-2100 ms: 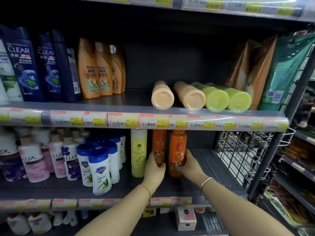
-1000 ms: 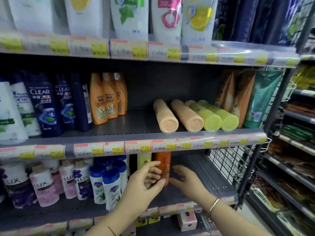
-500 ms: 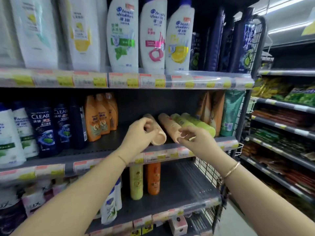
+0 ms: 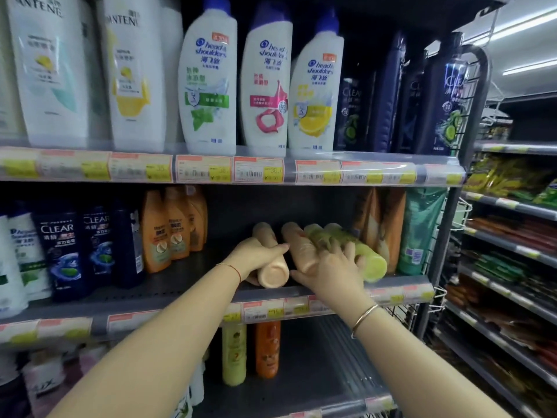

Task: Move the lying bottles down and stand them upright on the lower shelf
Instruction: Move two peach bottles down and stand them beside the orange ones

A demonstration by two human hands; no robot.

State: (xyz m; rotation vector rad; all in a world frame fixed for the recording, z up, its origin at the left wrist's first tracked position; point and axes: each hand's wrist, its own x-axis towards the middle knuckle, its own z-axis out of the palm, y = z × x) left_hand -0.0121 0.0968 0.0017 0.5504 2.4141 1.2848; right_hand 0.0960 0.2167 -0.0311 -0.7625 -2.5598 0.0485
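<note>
Several bottles lie side by side on the middle shelf [image 4: 187, 292], bases toward me. My left hand [image 4: 256, 256] wraps around the leftmost peach bottle [image 4: 272, 271]. My right hand [image 4: 334, 273] is closed over the second peach bottle [image 4: 301, 251], its fingers spread against the two yellow-green bottles [image 4: 372, 263] further right. On the lower shelf [image 4: 316, 372] a yellow-green bottle [image 4: 234, 354] and an orange bottle [image 4: 267, 348] stand upright.
Orange bottles [image 4: 168, 230] and dark blue Clear bottles [image 4: 63, 251] stand left on the middle shelf; brown and green refill pouches [image 4: 419, 230] stand right. White shampoo bottles [image 4: 208, 82] fill the top shelf. A wire side panel [image 4: 452, 236] closes the right end.
Both hands left the lower shelf, where the orange bottles now stand, and rose to the middle shelf. They have closed onto the two lying peach bottles. The camera tilted upward.
</note>
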